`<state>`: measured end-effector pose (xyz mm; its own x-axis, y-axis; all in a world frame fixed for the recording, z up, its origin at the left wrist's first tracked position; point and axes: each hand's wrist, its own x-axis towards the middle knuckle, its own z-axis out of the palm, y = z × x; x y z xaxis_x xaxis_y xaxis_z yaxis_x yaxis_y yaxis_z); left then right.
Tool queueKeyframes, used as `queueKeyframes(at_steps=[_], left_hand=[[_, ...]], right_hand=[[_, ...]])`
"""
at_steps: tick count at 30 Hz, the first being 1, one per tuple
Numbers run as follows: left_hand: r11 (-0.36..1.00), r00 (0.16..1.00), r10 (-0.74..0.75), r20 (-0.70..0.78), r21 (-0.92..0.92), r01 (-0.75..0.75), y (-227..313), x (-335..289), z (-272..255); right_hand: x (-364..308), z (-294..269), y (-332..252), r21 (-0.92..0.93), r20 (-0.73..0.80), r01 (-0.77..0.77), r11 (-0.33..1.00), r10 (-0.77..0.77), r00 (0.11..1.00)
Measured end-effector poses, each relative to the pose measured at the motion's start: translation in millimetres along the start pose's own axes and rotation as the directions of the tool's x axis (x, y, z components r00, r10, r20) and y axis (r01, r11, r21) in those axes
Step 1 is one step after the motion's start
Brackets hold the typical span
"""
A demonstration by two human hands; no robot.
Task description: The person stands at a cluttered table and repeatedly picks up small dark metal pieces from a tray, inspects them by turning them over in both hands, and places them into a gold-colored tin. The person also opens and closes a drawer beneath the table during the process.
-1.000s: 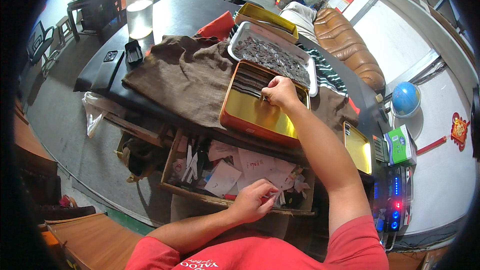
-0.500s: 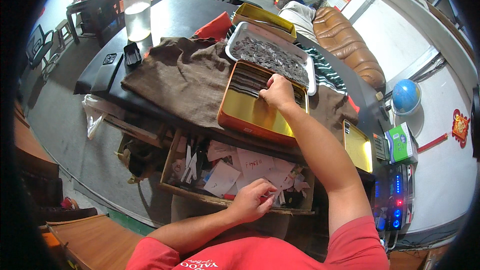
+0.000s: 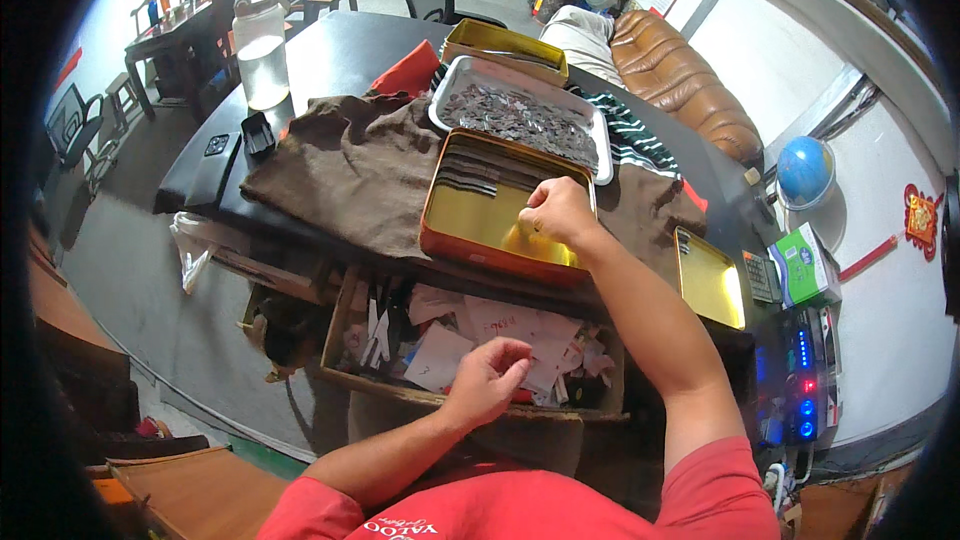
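My right hand (image 3: 558, 212) is over the near right part of an orange-rimmed, gold-lined rectangular tin (image 3: 462, 230). Its thumb and fingers are pinched together; whatever lies between them is too small to make out. Rows of thin dark strips (image 3: 468, 178) fill the tin's far side. Just beyond stands a white tray (image 3: 603, 162) heaped with small grey metal-looking pieces (image 3: 515, 122). Above the open drawer (image 3: 385, 390), my left hand (image 3: 487, 380) hovers half curled, thumb a little apart from the fingers, with nothing visible in it.
Brown cloth (image 3: 345, 165) lies under the tin. A yellow box (image 3: 500, 43) stands behind the tray, and a shallow gold tin (image 3: 712, 285) sits at right. Scissors (image 3: 376, 332) and papers (image 3: 440, 355) fill the drawer. A water bottle (image 3: 262, 60) and black phone (image 3: 212, 168) stay left.
My right hand has drawn back from the strips toward the tin's near right side. My left hand has lifted slightly and loosened. The whole view has shifted a little.
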<state>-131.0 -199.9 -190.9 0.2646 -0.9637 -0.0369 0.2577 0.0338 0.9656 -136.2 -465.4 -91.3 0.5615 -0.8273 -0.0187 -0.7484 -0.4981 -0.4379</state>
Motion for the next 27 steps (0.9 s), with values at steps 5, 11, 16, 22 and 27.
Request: queueKeyframes(at_steps=[5,11,16,22,27], left_hand=[[0.845,0.999,-0.053,0.001,-0.533,0.046,31.0,9.5,-4.1],[0.647,0.986,-0.043,0.162,-0.748,0.151,34.7,0.5,5.1],[0.597,0.92,-0.207,0.332,-0.702,0.388,24.3,-19.1,0.4],[0.439,0.811,-0.344,0.473,-0.683,0.584,31.1,-34.4,0.2],[0.437,0.785,-0.328,0.526,-0.653,0.619,35.7,-35.0,3.9]], right_hand=[[-93.1,-29.9,-13.8,0.34,-0.137,0.322,0.883,-0.292,0.946],[-194.4,9.3,-15.7,0.363,-0.146,0.239,0.9,-0.198,0.969],[-236.9,4.9,17.7,0.394,-0.215,0.267,0.88,-0.195,0.957],[-254.1,7.1,55.6,0.411,-0.112,0.456,0.789,-0.453,0.885],[-258.3,18.1,63.8,0.499,-0.147,0.466,0.73,-0.459,0.876]])
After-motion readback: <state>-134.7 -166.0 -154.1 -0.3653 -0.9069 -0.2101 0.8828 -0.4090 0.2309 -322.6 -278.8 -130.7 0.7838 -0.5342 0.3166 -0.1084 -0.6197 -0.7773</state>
